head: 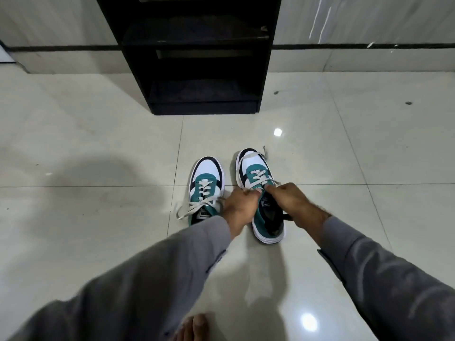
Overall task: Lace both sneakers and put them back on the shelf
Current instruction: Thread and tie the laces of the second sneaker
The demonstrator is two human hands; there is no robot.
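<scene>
Two teal, white and black sneakers stand side by side on the tiled floor, toes pointing away from me. The left sneaker [206,183] is laced, and its grey lace ends trail off to the left. Over the tongue of the right sneaker [256,178] both hands meet. My left hand [240,205] pinches a grey lace [258,179] near the top eyelets. My right hand [293,200] grips the other end of that lace on the right side. One lace strand lies across the right sneaker's toe. The black shelf [204,104] stands beyond the shoes.
The shelf unit rests against a tiled wall, and its dark lower compartments face me. Glossy light floor tiles spread out on all sides. A bare foot [194,328] shows at the bottom edge. My grey sleeves reach in from below.
</scene>
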